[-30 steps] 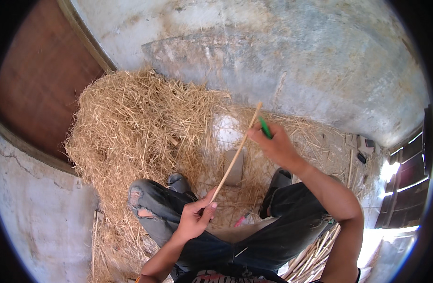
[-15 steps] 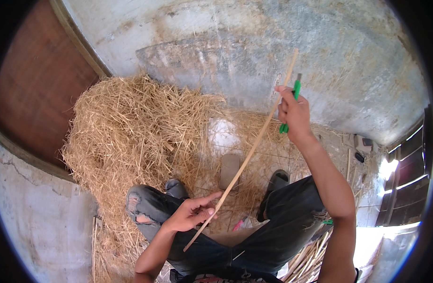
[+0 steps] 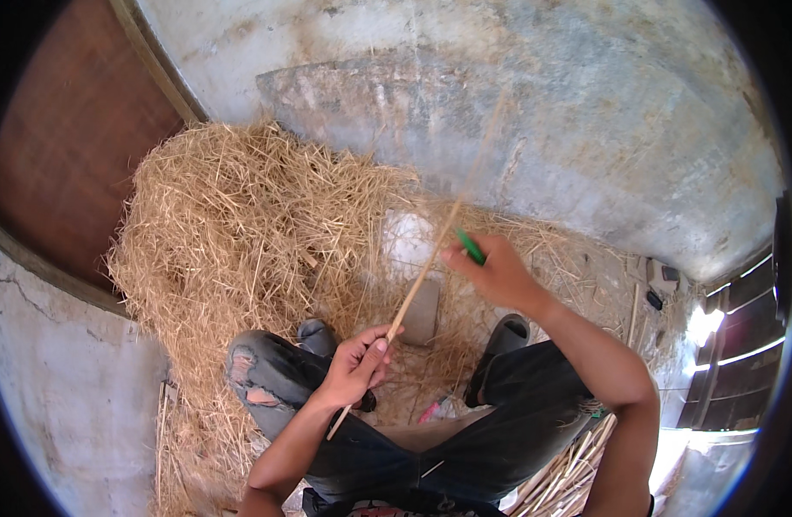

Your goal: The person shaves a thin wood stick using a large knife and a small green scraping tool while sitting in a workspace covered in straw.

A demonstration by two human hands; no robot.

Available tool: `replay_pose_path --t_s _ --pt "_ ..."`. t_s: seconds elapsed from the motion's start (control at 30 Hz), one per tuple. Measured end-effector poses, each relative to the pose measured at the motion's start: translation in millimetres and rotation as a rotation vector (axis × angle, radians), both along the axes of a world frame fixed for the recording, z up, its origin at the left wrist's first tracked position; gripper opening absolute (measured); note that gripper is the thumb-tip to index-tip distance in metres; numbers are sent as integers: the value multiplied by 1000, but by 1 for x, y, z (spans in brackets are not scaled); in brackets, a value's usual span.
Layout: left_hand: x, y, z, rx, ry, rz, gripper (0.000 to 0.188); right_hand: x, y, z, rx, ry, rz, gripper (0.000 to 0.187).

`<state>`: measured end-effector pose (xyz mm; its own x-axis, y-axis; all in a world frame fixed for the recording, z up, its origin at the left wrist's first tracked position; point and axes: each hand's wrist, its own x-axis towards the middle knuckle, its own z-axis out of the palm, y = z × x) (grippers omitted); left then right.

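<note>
A long, thin pale bamboo strip [image 3: 420, 281] slants from above my lap up toward the wall, its far end smeared by motion. My left hand [image 3: 357, 369] is closed round its lower part, thumb on top, and a short end sticks out below. Against the strip's middle, my right hand [image 3: 497, 271] is closed on a green-handled cutter knife [image 3: 471, 247]. Only part of the knife's green handle shows; the blade cannot be made out. My right fingertips are at or very close to the strip; contact is not certain.
A large heap of straw-like shavings [image 3: 232, 224] rises at the left against the wall [image 3: 586, 112]. Between my sandalled feet lies a brick-like block [image 3: 421, 312]. Cut strips [image 3: 568, 474] lie by my right thigh. A dark small object [image 3: 654, 299] sits far right.
My right hand has come down and nearer along the strip with the knife. My left hand has shifted up slightly and its fingers have closed round the strip.
</note>
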<state>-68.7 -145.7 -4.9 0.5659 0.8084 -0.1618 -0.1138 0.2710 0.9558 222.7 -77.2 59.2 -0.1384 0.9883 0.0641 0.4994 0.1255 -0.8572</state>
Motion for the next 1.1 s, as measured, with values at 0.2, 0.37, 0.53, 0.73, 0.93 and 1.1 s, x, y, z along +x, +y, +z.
replay_pose_path --t_s 0.2,0.37,0.53,0.73,0.93,1.1 --pt "4 -1 -5 32 -5 195 36 -39 -37 -8 140 -152 221 45" --pt "11 -7 -10 101 49 253 33 -55 -44 -15 129 -284 323 47" --pt "12 -8 -10 113 65 255 35 -61 -45 -19 131 -370 325 46" --pt "7 -6 -2 84 98 220 38 -56 -34 -27 290 -441 222 43" --pt "-12 -33 5 109 206 143 32 -5 25 -28 89 -317 -151 47" --pt "-49 -87 -4 209 231 48 30 127 71 -41 205 -324 -645 59"
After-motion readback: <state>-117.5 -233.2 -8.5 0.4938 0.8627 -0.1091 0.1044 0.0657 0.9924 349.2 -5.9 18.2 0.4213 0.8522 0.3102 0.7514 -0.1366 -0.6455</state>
